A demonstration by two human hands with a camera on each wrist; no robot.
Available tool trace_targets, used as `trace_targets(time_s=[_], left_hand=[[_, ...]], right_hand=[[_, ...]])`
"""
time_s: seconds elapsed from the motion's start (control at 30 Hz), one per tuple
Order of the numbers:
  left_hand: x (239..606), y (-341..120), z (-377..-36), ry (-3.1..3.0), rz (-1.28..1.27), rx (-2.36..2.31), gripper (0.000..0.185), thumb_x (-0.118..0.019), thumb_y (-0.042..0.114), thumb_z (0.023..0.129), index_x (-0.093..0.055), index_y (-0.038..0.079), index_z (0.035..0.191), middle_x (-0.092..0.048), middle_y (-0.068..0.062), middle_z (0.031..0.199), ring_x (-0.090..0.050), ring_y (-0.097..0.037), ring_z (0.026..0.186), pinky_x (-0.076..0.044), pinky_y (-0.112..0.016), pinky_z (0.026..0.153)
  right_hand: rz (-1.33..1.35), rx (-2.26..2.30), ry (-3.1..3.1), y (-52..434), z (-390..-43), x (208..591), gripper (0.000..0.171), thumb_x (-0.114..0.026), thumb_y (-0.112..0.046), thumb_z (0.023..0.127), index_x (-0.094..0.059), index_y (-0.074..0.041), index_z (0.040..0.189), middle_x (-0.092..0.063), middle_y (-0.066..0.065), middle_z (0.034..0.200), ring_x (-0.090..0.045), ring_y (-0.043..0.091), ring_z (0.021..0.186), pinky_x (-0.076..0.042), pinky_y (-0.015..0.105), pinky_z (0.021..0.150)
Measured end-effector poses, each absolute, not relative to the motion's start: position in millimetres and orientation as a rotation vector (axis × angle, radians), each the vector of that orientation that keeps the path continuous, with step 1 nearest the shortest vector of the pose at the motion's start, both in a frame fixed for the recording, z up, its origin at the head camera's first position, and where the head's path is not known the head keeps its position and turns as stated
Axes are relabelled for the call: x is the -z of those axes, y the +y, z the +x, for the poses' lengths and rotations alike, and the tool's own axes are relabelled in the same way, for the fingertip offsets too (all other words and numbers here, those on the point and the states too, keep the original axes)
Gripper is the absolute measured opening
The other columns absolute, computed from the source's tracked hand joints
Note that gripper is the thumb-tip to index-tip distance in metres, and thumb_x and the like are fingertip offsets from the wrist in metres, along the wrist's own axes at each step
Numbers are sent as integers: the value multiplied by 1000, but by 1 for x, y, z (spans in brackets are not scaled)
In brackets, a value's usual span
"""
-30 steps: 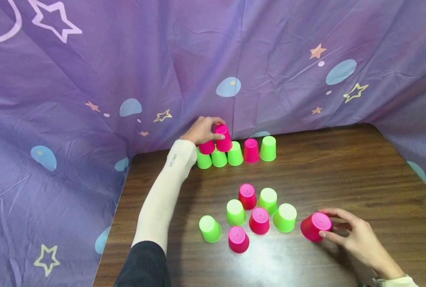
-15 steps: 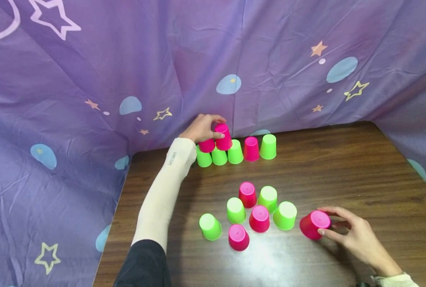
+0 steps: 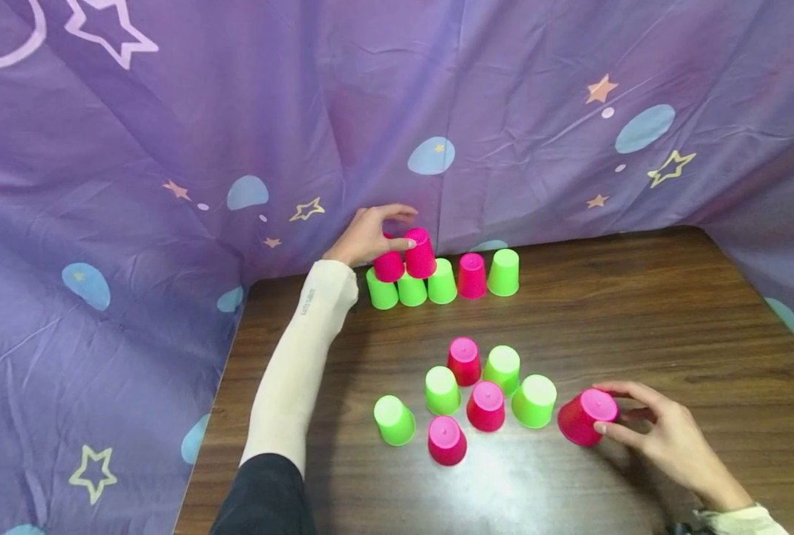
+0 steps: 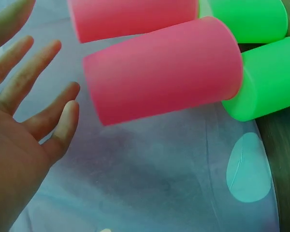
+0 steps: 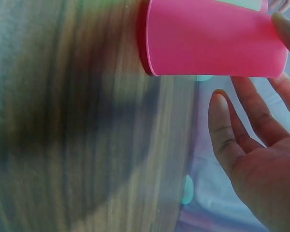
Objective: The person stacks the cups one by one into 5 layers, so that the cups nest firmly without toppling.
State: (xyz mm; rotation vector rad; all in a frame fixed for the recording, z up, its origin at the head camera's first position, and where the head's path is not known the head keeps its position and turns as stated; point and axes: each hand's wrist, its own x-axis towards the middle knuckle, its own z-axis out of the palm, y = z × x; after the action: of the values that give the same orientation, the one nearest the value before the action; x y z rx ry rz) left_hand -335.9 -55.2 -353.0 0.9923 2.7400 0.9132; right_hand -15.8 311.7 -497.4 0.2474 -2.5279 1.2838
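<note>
- Pink plastic cup, upside down, second tier (image 3: pixel 420 253): sits on the far row of green plastic cups (image 3: pixel 412 290), just right of L hand (image 3: pixel 369 235).
- Tilted pink plastic cup (image 3: pixel 586 418): near-right on the wooden table (image 3: pixel 638 319), touching R hand (image 3: pixel 665 438).
- L hand: arm stretched far, fingers spread and straight, off the cup per wrist view.
- R hand: thumb and fingertips pinch the tilted cup's base.
- Vs 0.5 s ago: L hand has let go of the second-tier cup; R hand's grip unchanged.
</note>
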Motion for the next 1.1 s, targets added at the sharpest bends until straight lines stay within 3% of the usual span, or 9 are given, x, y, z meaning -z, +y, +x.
trace_targets(time_s=[0.27, 0.57, 0.77, 0.93, 1.1], left_hand=[[351, -79, -314, 2660, 973, -1264, 52, -81, 21, 85, -64, 13, 133, -69, -8, 132, -61, -26, 128, -49, -48, 109], [372, -103, -285, 2538, 947, -1582, 48, -80, 17, 86, -65, 11, 131, -70, -12, 130, -65, -33, 122, -53, -54, 100], [393, -120, -254, 2502, 916, -1640, 48, -79, 11, 86, -63, 4, 131, -71, -15, 127, -67, -34, 117, -56, -52, 93], [419, -134, -224, 2434, 865, -1631, 45, -79, 9, 86, -65, 7, 128, -73, -14, 123, -69, -34, 115, -58, -45, 93], [444, -145, -195, 2382, 808, -1605, 42, -78, 10, 87, -66, 10, 127, -74, -13, 119, -68, -39, 114, -57, -50, 92]], right_hand=[[323, -1284, -2504, 314, -29, 490, 57, -87, 13, 61, -69, -1, 113, -65, -30, 109, -64, -11, 83, -51, 7, 71], [320, -1261, -2552, 311, -41, 476, 54, -87, 7, 67, -68, -4, 117, -63, -32, 110, -63, -10, 83, -52, 6, 73], [302, -1256, -2553, 310, -59, 467, 54, -87, 6, 67, -69, -4, 117, -62, -35, 108, -63, -13, 82, -51, 6, 71], [285, -1266, -2563, 311, -77, 458, 52, -87, 4, 70, -69, -5, 117, -63, -34, 106, -62, -14, 82, -51, 6, 69], [287, -1257, -2579, 308, -95, 451, 51, -87, 2, 71, -69, -8, 118, -64, -33, 105, -63, -13, 82, -51, 7, 70]])
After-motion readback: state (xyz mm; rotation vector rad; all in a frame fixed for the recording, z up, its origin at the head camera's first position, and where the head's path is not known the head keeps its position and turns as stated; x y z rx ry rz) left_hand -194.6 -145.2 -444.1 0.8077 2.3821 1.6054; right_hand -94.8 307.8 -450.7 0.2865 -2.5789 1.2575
